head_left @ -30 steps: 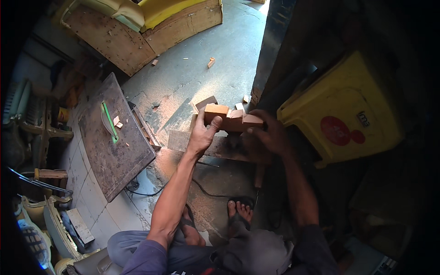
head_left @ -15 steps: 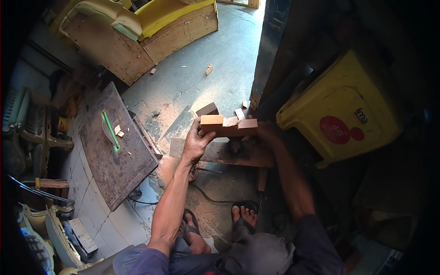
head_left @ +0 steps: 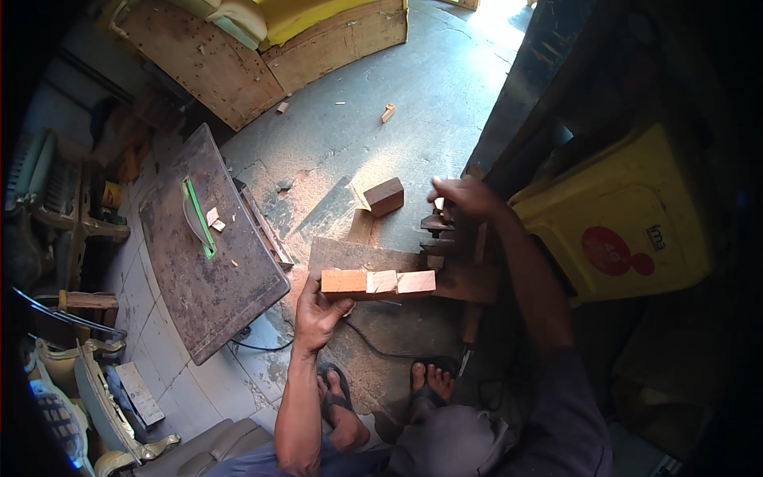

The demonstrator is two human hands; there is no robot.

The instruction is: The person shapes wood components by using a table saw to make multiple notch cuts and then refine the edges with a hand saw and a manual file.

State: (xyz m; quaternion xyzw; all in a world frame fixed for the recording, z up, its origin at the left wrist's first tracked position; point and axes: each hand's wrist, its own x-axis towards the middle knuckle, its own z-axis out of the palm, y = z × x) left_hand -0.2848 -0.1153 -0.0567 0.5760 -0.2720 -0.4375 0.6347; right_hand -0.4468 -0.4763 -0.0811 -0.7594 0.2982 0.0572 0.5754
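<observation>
My left hand (head_left: 316,319) grips the left end of a short brown wooden bar, its thumb against the near side. Along the bar's upper side sit an orange-toned wood block (head_left: 343,281), a paler one (head_left: 381,281) and a third pale block (head_left: 416,282), side by side. To the right and farther off, my right hand (head_left: 472,199) has its fingers closed around a small pale wood offcut (head_left: 439,204), mostly covered. Just below those fingers stands a dark metal part (head_left: 437,225). A long worn board (head_left: 342,253) lies beneath the bar. Beyond it is a dark brown wood block (head_left: 384,197).
On the left stands a dark saw table (head_left: 211,278) with a green-edged slot (head_left: 199,219) and wood scraps. A yellow plastic chair (head_left: 628,215) is at right, a yellow-padded sofa frame (head_left: 334,48) at the back. Sawdust, offcuts and a black cable (head_left: 366,342) lie on the floor.
My right hand has left the bar's right end and moved up to the offcut. My left hand has brought the bar nearer, and the blocks on it now sit more evenly. The view has shifted.
</observation>
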